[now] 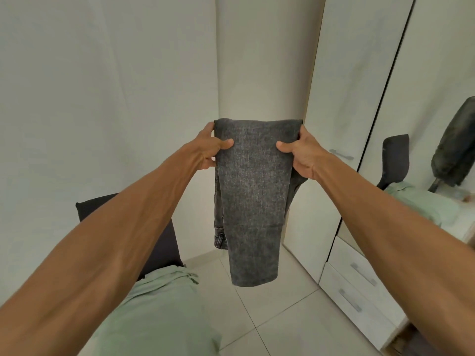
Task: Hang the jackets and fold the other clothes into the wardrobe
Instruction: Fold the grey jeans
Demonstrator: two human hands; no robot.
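Left grip [209, 149]: you are pinching the top left edge of the grey jeans [253, 196], thumb in front.
Right grip [302, 154]: you are pinching the top right edge the same way.
Grey jeans: they are hanging folded in the air between your two grips (not touching the floor [272, 319]).
Wardrobe [341, 98]: it is standing near, on your right, showing a mirror [434, 80].
Green shirt [159, 307]: it is lying low on your left, beside a dark pillow [165, 242].
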